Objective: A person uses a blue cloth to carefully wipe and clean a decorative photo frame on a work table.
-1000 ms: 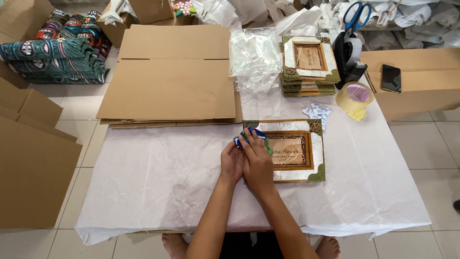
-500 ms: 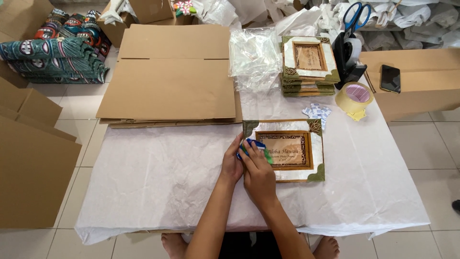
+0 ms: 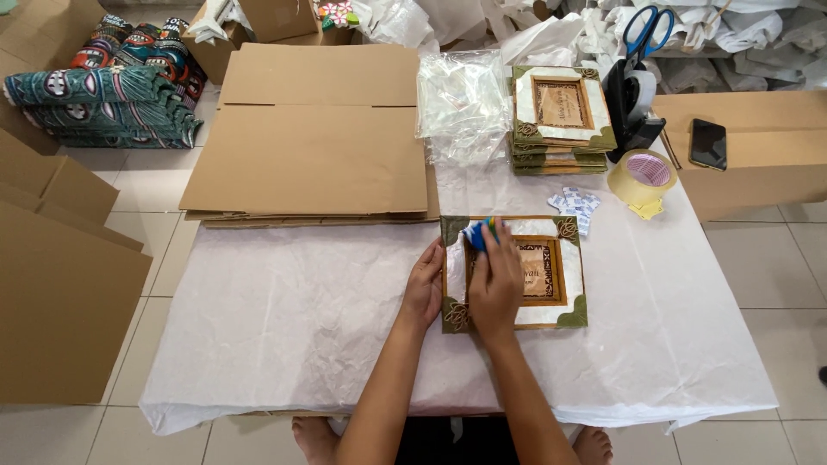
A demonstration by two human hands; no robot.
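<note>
Flattened brown cardboard boxes (image 3: 314, 129) lie stacked at the table's far left; clear plastic bags (image 3: 463, 103) sit piled beside them; a dark phone (image 3: 708, 143), screen off, rests on a brown carton (image 3: 758, 164) at the right; small white-and-blue sachets (image 3: 575, 207) lie near the tape.

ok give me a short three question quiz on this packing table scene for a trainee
1. True or false: the right hand lies on the square wooden picture frame with green corners.
2. What does the left hand touch? A) the frame's left edge B) the roll of tan packing tape C) the flat brown cardboard sheets
3. Fill in: the small blue object sits by the right hand's ____.

Key:
1. True
2. A
3. fingertips
</note>
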